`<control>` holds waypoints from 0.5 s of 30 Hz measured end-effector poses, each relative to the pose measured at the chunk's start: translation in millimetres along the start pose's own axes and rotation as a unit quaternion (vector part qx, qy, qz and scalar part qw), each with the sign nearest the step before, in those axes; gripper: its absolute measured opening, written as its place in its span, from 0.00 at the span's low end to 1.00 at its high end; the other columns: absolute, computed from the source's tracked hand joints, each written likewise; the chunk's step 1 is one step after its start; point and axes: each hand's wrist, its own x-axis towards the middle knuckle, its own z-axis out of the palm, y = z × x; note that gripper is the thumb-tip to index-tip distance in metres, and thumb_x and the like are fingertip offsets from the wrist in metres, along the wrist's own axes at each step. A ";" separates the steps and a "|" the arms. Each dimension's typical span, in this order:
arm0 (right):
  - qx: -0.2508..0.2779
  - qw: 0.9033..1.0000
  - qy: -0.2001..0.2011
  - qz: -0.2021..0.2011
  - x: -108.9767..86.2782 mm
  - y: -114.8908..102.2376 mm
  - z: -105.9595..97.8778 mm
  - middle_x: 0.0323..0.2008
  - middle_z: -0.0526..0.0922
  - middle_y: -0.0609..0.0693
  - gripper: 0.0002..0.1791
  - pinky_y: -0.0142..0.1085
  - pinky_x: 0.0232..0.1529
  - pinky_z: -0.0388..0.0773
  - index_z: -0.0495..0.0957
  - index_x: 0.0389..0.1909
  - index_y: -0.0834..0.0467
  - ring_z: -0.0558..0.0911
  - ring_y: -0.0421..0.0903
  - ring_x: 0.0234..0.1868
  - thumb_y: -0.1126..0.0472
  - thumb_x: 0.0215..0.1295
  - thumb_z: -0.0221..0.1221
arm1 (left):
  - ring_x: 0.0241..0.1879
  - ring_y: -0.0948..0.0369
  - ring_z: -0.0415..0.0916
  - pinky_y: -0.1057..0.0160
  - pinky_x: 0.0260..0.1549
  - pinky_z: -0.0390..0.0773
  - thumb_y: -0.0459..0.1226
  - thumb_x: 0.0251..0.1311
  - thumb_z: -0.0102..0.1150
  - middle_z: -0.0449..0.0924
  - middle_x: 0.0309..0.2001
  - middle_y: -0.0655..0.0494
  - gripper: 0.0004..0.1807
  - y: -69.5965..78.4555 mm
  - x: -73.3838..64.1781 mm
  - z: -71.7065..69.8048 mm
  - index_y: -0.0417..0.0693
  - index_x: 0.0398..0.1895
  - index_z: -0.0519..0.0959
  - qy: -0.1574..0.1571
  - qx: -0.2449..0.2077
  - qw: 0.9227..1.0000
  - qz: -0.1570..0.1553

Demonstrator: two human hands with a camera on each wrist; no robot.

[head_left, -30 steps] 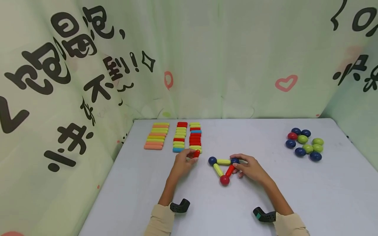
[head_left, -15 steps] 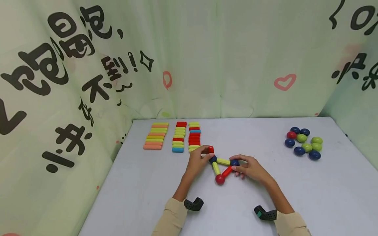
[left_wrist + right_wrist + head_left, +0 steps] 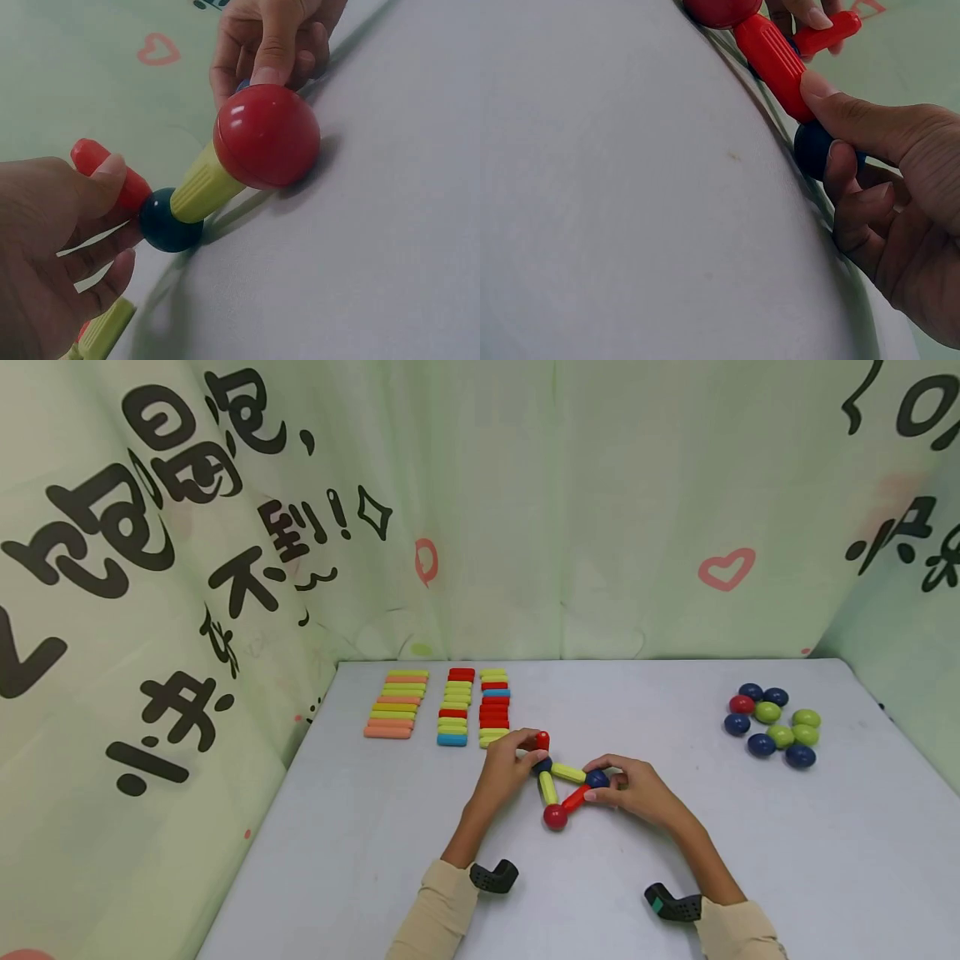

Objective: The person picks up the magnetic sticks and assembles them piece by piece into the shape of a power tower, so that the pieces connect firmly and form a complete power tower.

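Note:
A triangle of magnetic rods and balls lies on the table. Its corners are a left blue ball (image 3: 542, 766), a right blue ball (image 3: 597, 779) and a red ball (image 3: 555, 817); two yellow rods (image 3: 567, 772) and a red rod (image 3: 575, 798) form the sides. My left hand (image 3: 510, 768) pinches another red rod (image 3: 133, 186) between thumb and fingers, its lower end against the left blue ball, and it stands up from there. At the right corner my right hand (image 3: 636, 785) grips the blue ball, thumb along the red side rod (image 3: 772, 64).
Behind my left hand lie three columns of rods: a left column (image 3: 393, 706) of yellow and orange, then a middle column (image 3: 455, 702) and a right column (image 3: 495, 702) with red and blue among them. Several blue, green and red balls (image 3: 780, 737) cluster at the far right. A curtain (image 3: 555, 527) hangs behind the table (image 3: 337, 852).
My left hand has carried the red rod right, from beside the rod columns onto the left blue ball. The triangle has turned slightly, its red ball shifting left. My right hand stays at its corner.

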 end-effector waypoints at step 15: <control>-0.036 0.998 0.052 -0.004 1.1 3.6 -1.1 0.23 0.74 0.47 0.22 0.29 0.21 0.64 0.79 0.48 0.58 0.68 0.38 0.20 0.53 0.55 0.71 | 0.51 0.57 0.73 0.64 0.45 0.82 0.34 0.63 0.62 0.79 0.47 0.53 0.11 -20.0 2.9 -24.9 0.48 0.48 0.84 0.093 0.155 0.983 -0.034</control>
